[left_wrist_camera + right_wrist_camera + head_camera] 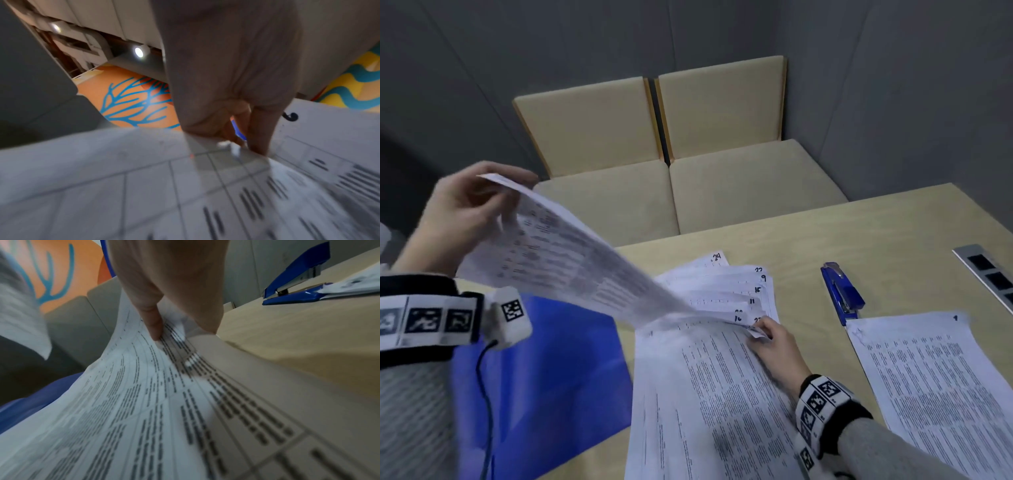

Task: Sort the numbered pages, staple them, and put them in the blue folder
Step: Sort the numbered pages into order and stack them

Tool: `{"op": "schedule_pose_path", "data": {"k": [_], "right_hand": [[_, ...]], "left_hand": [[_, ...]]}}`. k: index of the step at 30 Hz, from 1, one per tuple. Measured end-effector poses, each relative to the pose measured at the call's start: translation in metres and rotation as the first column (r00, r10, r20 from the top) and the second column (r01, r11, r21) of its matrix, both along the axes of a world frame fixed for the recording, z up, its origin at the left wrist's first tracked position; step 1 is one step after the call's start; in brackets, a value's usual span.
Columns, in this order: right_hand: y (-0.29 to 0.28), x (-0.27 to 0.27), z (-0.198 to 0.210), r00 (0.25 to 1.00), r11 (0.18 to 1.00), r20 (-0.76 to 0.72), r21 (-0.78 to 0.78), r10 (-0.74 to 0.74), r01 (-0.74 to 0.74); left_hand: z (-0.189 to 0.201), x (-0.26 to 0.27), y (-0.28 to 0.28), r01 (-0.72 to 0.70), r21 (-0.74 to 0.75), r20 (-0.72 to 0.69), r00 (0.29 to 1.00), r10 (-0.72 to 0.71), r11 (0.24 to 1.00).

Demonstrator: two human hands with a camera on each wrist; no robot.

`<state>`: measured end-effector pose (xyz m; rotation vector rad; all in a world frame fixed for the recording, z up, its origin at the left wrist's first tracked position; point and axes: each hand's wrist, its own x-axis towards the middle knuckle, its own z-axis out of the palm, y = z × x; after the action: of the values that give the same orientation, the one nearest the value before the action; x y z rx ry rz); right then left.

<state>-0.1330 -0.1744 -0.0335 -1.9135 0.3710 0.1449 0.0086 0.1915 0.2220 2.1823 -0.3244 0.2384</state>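
Observation:
A fanned stack of printed, hand-numbered pages (726,394) lies on the table in the head view. My left hand (465,209) is raised at the left and pinches the far corner of a lifted sheet (571,263) that stretches down to the stack. My right hand (774,339) pinches the sheet's near corner (174,331) at the stack's right edge. The blue folder (544,377) lies flat to the left, partly under the pages. A blue stapler (842,291) stands to the right of the stack. One separate page (941,383) lies at the far right.
Two beige upholstered chairs (688,164) stand beyond the table's far edge (825,209). A metal socket panel (989,274) is set into the table at the right. A cable (488,394) hangs from my left wrist over the folder.

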Motion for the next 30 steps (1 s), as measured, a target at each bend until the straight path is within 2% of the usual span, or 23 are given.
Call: {"op": "schedule_pose_path", "data": {"k": [3,6,8,10,15,19,23,25,28,30], "right_hand": [[0.000,0.002,0.003,1.000,1.000,-0.026,0.008,0.005,-0.005],[0.000,0.002,0.008,0.996,0.999,-0.071,-0.008,0.048,-0.049],[0.001,0.002,0.010,0.992,0.997,-0.114,-0.049,0.050,-0.055],[0.001,0.001,0.012,0.993,0.997,-0.116,-0.065,0.033,-0.040],[-0.001,-0.004,0.006,1.000,0.999,-0.024,-0.043,0.009,-0.010],[-0.002,-0.006,0.000,1.000,1.000,0.013,-0.028,0.011,-0.010],[-0.001,-0.005,-0.003,1.000,1.000,0.021,-0.003,0.016,-0.016],[0.003,-0.008,0.001,0.999,0.999,0.041,0.023,-0.029,0.028],[0.002,-0.020,0.008,0.965,0.981,0.225,-0.105,-0.138,0.165],[0.003,-0.029,0.014,0.957,0.976,0.286,-0.191,-0.052,0.110]], "left_hand": [[-0.010,0.000,-0.005,0.130,0.009,-0.196,0.972,-0.126,0.991],[-0.051,-0.006,-0.049,0.296,0.160,-0.324,0.917,-0.233,0.942],[-0.091,-0.021,-0.088,0.416,0.268,-0.355,0.881,-0.313,0.869],[-0.133,-0.041,-0.124,0.479,0.314,-0.383,0.854,-0.352,0.820],[-0.198,-0.072,-0.180,0.509,0.359,-0.352,0.850,-0.391,0.782],[-0.217,-0.076,-0.188,0.536,0.440,-0.337,0.842,-0.421,0.720],[-0.219,-0.075,-0.189,0.592,0.427,-0.381,0.803,-0.458,0.683],[-0.217,-0.073,-0.189,0.595,0.389,-0.371,0.800,-0.471,0.704],[-0.215,-0.070,-0.191,0.561,0.329,-0.369,0.817,-0.444,0.760],[-0.214,-0.069,-0.192,0.536,0.304,-0.367,0.829,-0.422,0.788]]}}
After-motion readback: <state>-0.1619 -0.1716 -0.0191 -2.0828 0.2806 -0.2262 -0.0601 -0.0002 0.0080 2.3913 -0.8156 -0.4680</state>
